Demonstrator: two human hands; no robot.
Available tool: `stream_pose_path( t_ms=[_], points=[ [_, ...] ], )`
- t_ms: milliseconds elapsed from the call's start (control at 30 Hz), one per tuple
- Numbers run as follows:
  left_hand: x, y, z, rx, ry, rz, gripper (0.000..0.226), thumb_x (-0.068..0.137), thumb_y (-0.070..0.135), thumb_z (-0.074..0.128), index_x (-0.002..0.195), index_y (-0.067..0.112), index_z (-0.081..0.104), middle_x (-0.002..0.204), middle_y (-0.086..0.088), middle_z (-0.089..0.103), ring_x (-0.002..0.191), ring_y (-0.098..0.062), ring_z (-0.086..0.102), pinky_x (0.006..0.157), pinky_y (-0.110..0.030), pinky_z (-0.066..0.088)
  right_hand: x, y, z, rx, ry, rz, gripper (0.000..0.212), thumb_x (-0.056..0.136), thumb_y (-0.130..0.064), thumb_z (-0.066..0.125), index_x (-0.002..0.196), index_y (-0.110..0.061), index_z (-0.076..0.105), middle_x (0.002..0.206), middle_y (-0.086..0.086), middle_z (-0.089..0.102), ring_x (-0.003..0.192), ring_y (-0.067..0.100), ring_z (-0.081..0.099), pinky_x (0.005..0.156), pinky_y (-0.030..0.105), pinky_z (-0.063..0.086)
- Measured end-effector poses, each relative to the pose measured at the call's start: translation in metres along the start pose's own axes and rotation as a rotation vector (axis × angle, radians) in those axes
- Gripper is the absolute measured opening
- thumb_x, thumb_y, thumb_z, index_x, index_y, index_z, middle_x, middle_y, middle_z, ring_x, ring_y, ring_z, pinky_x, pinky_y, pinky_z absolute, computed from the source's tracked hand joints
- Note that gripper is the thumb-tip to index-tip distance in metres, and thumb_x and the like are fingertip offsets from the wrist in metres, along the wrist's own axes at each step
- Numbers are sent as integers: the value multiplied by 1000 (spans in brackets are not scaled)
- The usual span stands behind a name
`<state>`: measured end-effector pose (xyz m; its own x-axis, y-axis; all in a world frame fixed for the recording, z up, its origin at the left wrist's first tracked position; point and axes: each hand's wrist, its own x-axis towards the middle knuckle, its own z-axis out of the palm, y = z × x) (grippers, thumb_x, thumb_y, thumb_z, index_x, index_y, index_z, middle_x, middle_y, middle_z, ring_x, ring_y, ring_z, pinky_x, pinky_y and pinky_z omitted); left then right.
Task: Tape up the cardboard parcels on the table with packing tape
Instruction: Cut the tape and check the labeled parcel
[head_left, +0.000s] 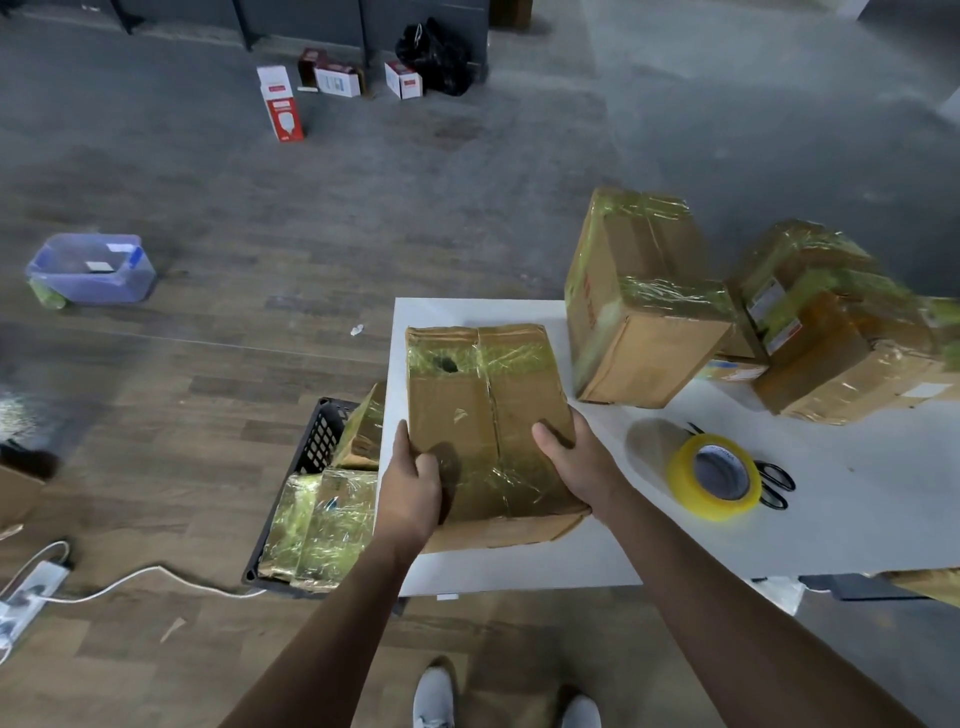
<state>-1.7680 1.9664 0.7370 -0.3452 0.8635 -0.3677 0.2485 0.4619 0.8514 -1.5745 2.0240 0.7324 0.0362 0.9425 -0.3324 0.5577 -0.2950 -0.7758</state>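
White worktop (519, 566) bears, by its left edge, a taped parcel (483, 395) gripped at its near end by the left hand (410, 493) and the right hand (576, 467), thumbs on top, with bare surface and a tape roll (714, 475) right of the right hand and bigger parcels (644, 301) beyond.

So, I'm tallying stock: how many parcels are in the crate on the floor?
3 show in the crate: the far parcel beside the table, the left near parcel and the right near parcel. More may hide underneath.
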Motion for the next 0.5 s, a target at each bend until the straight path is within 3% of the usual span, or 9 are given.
stream_pose_path(
  t_ms=[67,100,233,367,500],
  points=[
    [7,-1,1,251,18,142,64,98,15,38,156,25,14,153,-11,34,118,-32,52,86,-35,46,0,-2,0,-17,-3,4,80,91,-56,56,156,-21,24,159,-2,30,147,22,26,120,43,24],
    [11,2,3,333,15,216,67,97,14,40,156,26,11,159,-9,20,125,-34,48,89,-40,48,-2,-4,0,-50,-4,3,78,94,-53,55,156,-19,22,160,-1,28,147,23,25,120,41,23],
    [40,24,8,620,-55,284,63,100,32,39,156,35,10,162,-14,-6,133,-43,39,96,-47,46,-5,-7,-2,-166,-50,63,74,99,-51,45,157,-16,14,162,4,21,148,28,22,117,40,24],
    [69,40,10,780,-97,188,58,102,36,27,157,34,6,160,-22,-4,133,-47,37,98,-48,44,-4,-12,3,-187,-58,106,78,98,-57,42,157,-16,13,162,6,23,146,29,28,114,42,30],
    [87,44,13,755,-111,190,58,102,35,28,156,36,5,158,-21,2,130,-49,38,98,-50,43,5,-14,5,-180,-5,91,77,98,-55,45,156,-14,16,160,8,29,144,29,33,112,39,34]
  ],
)
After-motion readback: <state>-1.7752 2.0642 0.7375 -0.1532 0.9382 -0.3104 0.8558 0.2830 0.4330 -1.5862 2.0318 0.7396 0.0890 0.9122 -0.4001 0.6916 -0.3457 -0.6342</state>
